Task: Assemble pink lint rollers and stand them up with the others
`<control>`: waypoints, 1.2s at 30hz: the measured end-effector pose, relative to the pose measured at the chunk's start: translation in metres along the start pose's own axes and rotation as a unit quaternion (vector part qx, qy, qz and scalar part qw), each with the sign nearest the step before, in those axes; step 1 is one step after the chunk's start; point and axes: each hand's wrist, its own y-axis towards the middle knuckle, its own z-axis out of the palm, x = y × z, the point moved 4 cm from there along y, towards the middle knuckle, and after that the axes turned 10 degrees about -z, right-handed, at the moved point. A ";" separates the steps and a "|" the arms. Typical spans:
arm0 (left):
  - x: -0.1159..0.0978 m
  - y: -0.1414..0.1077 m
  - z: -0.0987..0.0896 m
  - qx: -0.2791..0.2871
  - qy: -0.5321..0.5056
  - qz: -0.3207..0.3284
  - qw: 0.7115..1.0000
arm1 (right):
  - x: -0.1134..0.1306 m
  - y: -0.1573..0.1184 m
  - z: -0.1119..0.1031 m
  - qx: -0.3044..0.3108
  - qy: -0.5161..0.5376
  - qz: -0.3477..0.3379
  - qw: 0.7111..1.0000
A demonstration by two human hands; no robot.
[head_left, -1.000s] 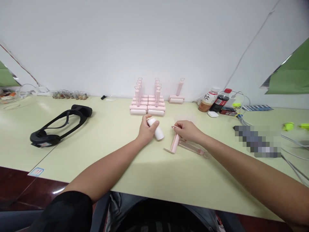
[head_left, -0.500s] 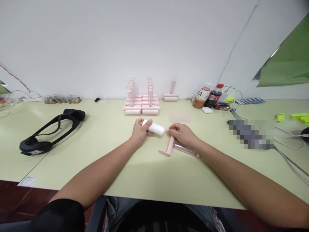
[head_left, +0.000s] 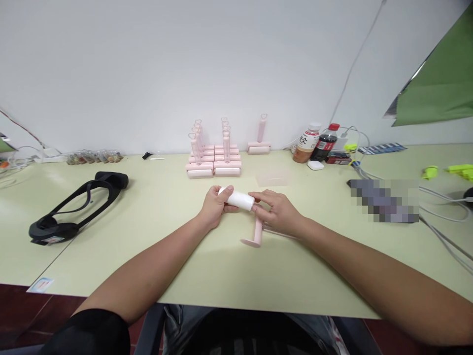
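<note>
A white sticky lint-roller roll [head_left: 239,199] is held above the table in front of me, tilted with its right end lower. My left hand [head_left: 216,207] is closed around its left end, thumb on top. At the other end, the fingertips and thumb of my right hand [head_left: 277,209] grip the roll's rim. Below my right hand lies a pink lint-roller frame [head_left: 257,234] with a round end disc, partly hidden by that hand. Its clear handle mostly disappears under my right hand and wrist. A pale pink translucent cover [head_left: 272,177] lies just beyond my hands.
Several pink lint rollers [head_left: 227,165] stand upright in rows by the wall, with a single lint roller [head_left: 259,147] to their right. Farther right are two drink bottles [head_left: 307,144], a white case [head_left: 315,165] and cables. A black headset [head_left: 76,207] lies at left.
My right hand's fingertips have moved left and up onto the roll's right end. The roll stays in my left hand. The view has shifted slightly.
</note>
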 end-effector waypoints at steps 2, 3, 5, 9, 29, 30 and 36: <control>0.000 0.001 -0.001 0.003 -0.002 -0.001 1.000 | 0.001 0.000 -0.001 -0.008 0.014 0.020 1.000; 0.000 0.001 -0.001 0.004 -0.004 0.000 1.000 | 0.001 0.000 -0.001 -0.013 0.022 0.030 0.999; 0.000 0.001 -0.002 0.005 -0.009 0.000 1.000 | 0.001 0.000 -0.001 -0.022 0.034 0.045 0.998; 0.000 0.000 0.000 0.005 -0.020 -0.008 1.000 | 0.000 0.000 0.001 -0.036 0.046 0.056 0.997; 0.001 0.005 -0.002 -0.025 -0.089 -0.036 0.995 | -0.053 -0.005 -0.005 -0.074 0.073 0.244 0.964; 0.001 0.005 -0.002 -0.021 -0.085 -0.037 0.995 | -0.057 -0.005 -0.006 -0.062 0.059 0.243 0.966; -0.001 0.003 -0.002 -0.008 -0.084 -0.039 0.996 | -0.057 -0.006 -0.006 -0.019 0.016 0.216 0.976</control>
